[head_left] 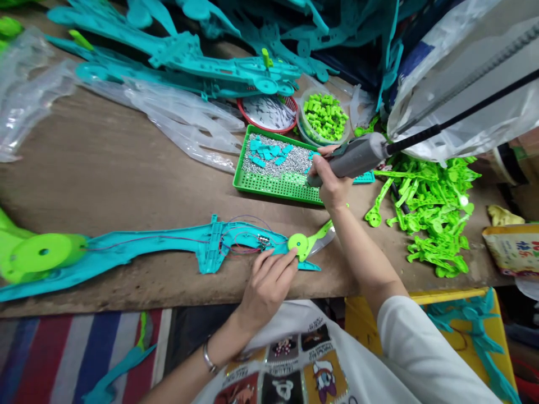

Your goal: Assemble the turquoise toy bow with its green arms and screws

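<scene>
Two hands: one screwdriver (353, 159), one teal shell (168, 247).

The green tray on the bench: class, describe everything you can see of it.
The green tray is a shallow rectangular plastic basket with a perforated base and low rim, lying flat on the wooden bench. It holds a bed of small silvery screws with several teal plastic pieces on top. The right hand holds a grey electric screwdriver over its right end.
</scene>
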A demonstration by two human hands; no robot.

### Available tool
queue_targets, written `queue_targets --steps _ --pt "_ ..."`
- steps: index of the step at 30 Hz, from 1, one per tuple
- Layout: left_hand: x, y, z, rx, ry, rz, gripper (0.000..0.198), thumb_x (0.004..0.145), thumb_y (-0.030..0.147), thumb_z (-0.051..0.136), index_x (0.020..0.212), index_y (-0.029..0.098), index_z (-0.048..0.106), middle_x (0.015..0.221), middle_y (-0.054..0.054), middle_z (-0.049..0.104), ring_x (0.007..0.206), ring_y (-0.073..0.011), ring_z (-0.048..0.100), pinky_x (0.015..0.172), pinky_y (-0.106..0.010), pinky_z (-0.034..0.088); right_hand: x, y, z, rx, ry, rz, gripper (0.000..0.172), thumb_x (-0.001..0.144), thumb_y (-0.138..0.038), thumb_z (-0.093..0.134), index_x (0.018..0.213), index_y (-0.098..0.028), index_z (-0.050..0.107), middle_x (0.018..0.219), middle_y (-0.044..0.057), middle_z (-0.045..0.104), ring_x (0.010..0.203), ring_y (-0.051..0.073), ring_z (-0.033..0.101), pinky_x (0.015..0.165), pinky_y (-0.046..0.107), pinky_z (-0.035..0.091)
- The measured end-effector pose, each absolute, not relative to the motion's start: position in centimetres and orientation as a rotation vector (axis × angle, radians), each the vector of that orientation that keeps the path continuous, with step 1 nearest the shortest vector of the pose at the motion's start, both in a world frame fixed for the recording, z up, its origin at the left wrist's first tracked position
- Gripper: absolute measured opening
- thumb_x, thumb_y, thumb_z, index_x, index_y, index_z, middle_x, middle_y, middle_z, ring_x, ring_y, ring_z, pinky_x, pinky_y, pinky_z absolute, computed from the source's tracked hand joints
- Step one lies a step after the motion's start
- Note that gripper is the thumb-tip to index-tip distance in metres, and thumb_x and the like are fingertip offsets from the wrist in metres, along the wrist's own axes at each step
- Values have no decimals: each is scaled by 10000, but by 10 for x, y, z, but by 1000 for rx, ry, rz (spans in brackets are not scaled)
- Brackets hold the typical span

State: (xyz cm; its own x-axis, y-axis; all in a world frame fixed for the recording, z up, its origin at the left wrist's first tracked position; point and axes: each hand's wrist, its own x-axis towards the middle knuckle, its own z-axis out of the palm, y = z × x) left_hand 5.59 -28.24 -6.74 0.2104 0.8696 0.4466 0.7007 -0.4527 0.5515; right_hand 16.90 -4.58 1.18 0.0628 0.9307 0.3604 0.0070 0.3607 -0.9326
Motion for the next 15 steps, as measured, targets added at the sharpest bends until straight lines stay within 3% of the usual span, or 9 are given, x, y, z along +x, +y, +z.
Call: queue_targets --steps 8,15 --pt "51 -281 -67 2368 1459 1012 260 971 108 587 1185 204 700 1361 -107 708 1078 -226 701 1095 -477 447 201 -134 53 -870 -1397 1007 225 883 -440 725 1010 -312 591 591 -79 495 487 131 557 532 304 525" --pt "51 -279 -65 2393 1438 1027 238 980 104 583 1177 185 689 1362 -104 706 1076 -223 689 1078 -460 424 236 -204 28 -1062 -1678 966 247 958 -514 531 1085 -303 523 746 4 593 551 199 627 535 408 588"
